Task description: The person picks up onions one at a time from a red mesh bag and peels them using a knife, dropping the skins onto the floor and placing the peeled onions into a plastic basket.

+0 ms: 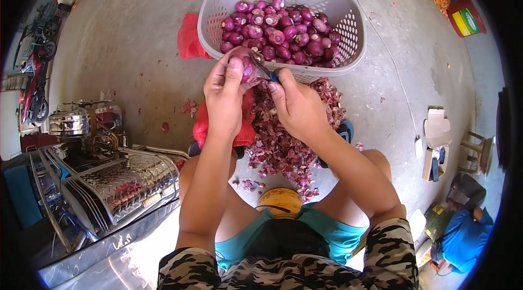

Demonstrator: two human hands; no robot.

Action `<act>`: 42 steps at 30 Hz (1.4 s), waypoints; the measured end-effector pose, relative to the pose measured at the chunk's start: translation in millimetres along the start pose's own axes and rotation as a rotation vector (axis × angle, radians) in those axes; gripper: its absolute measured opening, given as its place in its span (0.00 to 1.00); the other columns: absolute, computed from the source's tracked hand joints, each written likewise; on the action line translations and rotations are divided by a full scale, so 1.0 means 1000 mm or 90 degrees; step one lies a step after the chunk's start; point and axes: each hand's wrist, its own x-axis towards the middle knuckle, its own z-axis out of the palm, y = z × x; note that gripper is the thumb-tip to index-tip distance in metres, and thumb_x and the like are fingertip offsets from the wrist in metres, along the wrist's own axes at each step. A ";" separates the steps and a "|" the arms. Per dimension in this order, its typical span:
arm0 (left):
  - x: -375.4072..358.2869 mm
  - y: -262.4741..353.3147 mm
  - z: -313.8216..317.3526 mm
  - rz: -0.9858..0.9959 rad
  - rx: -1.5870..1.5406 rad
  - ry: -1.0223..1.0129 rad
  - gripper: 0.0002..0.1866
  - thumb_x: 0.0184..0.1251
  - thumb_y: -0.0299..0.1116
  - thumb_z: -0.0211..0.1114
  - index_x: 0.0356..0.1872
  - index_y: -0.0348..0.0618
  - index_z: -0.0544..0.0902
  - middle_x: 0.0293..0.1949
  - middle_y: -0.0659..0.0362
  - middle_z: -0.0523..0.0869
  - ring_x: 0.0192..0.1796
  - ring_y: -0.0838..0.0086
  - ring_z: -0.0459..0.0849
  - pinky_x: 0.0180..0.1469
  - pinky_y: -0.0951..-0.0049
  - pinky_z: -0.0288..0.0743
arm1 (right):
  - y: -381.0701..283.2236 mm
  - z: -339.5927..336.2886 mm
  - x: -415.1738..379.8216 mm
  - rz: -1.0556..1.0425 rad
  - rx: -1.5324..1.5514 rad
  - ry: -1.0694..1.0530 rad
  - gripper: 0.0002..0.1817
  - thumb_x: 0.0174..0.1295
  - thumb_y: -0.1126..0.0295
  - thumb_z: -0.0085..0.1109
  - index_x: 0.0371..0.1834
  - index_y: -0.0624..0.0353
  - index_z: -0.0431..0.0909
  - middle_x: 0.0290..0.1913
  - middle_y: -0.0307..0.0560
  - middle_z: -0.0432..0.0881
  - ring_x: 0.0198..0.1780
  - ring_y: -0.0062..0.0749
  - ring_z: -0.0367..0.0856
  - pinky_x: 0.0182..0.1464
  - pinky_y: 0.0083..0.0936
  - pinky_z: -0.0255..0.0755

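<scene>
My left hand [224, 91] is closed around a red onion [248, 66] whose skin looks loose and papery. In my right hand [297, 103] is a knife [260, 65] with a dark blade and a blue handle, its blade against the onion. Both hands are just in front of a grey plastic basket [357, 64] that holds many red onions. Beneath my hands, a heap of onion skins [283, 148] covers the floor between my feet. A red mesh sack [245, 129] lies under my left forearm.
A yellow container [279, 203] stands between my knees. At left is a shiny metal vehicle body [131, 181]. A cable [395, 66] runs along the floor on the right, near a cardboard box [437, 129]. Another person in blue [466, 241] is at lower right.
</scene>
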 end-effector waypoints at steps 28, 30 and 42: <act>-0.001 0.002 -0.004 0.019 0.104 -0.107 0.22 0.74 0.37 0.50 0.61 0.31 0.69 0.56 0.52 0.76 0.58 0.68 0.76 0.63 0.65 0.67 | 0.003 -0.001 -0.001 0.102 0.264 -0.029 0.19 0.71 0.57 0.39 0.51 0.62 0.65 0.30 0.65 0.78 0.37 0.62 0.78 0.40 0.49 0.69; 0.000 0.006 -0.005 0.009 0.106 -0.107 0.23 0.74 0.38 0.49 0.61 0.30 0.67 0.58 0.50 0.75 0.60 0.66 0.74 0.65 0.62 0.65 | 0.006 -0.002 -0.002 0.103 0.329 -0.047 0.20 0.71 0.56 0.40 0.54 0.62 0.65 0.33 0.66 0.79 0.40 0.62 0.78 0.43 0.47 0.69; -0.004 0.003 -0.007 0.034 0.184 -0.101 0.22 0.67 0.27 0.59 0.62 0.35 0.70 0.51 0.56 0.79 0.53 0.77 0.76 0.57 0.73 0.71 | 0.007 -0.023 0.005 0.077 0.296 -0.072 0.24 0.70 0.57 0.41 0.65 0.56 0.57 0.38 0.63 0.80 0.41 0.61 0.79 0.43 0.45 0.70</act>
